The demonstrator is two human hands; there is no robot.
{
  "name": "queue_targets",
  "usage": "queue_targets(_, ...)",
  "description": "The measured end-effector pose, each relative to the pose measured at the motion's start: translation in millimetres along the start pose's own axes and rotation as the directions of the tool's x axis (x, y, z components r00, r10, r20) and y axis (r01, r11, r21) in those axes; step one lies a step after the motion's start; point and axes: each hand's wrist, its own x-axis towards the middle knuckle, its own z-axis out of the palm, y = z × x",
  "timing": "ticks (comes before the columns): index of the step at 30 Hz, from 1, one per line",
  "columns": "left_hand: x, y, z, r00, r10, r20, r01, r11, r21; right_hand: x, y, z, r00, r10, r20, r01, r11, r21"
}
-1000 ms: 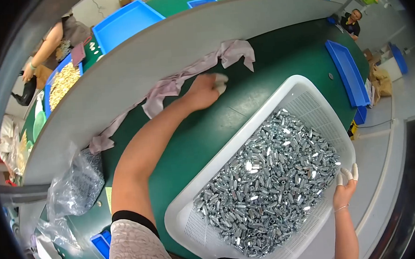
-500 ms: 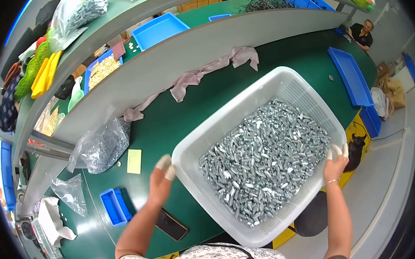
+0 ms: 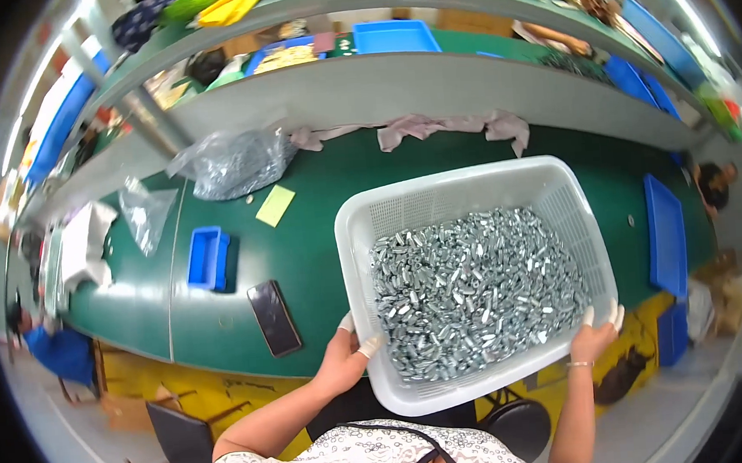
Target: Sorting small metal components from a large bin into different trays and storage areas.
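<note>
A white plastic basket with slotted walls sits before me at the green table's front edge, its near side reaching past the edge. Inside it lies a deep heap of small shiny silver metal pieces. My left hand grips the basket's left side low down, thumb at the rim. At the near right corner, my right hand has its fingers over the rim, the palm side hidden. White covers sit on several fingertips of both hands.
Left of the basket are a dark phone, a small blue bin, a yellow note and a clear bag of metal pieces. Pinkish cloth lies along the back partition. A blue tray and another person are at right.
The view has turned, so the basket now looks squarer and lies further right. My left hand has moved from the basket's left corner down its left side. My right hand stays at the near right.
</note>
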Motion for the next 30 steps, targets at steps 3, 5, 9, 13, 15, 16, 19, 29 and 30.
queue_targets(3, -17, -18, 19, 0.979, 0.055, -0.194, -0.056, 0.998, -0.004, 37, 50, 10, 0.999, -0.043, -0.034, 0.045, 0.995, 0.091)
queue_targets(5, -30, -24, 34, 0.952, 0.075, -0.296, -0.076, 0.997, 0.007, 65, 75, 18, 0.909, 0.065, 0.412, -0.278, 0.831, 0.483)
queue_targets(9, -45, -33, 67, 0.869, 0.002, -0.495, 0.071, 0.989, 0.129, 77, 86, 28, 0.751, 0.035, 0.66, -0.549, 0.589, 0.593)
queue_targets(13, -43, -42, 72, 0.818, 0.024, -0.575, 0.015, 0.998, 0.064, 79, 94, 34, 0.75, 0.001, 0.661, -0.55, 0.557, 0.623)
queue_targets(15, -41, -44, 73, 0.798, 0.069, -0.599, 0.001, 0.993, 0.116, 81, 97, 38, 0.763, -0.021, 0.646, -0.527, 0.559, 0.64)
queue_targets(16, -40, -44, 73, 0.79, 0.092, -0.606, -0.006, 0.99, 0.143, 83, 96, 39, 0.753, -0.007, 0.658, -0.543, 0.558, 0.627)
queue_targets(19, -45, -46, 67, 0.793, 0.12, -0.597, -0.019, 0.985, 0.172, 76, 100, 40, 0.738, 0.031, 0.674, -0.573, 0.556, 0.602)
queue_targets(29, -45, -26, 73, 0.793, 0.046, -0.607, 0.116, 0.967, 0.225, 74, 83, 27, 0.801, -0.004, 0.598, -0.478, 0.598, 0.644)
queue_targets(30, -46, -24, 76, 0.79, 0.064, -0.61, 0.108, 0.965, 0.24, 74, 80, 26, 0.817, -0.001, 0.576, -0.464, 0.592, 0.659)
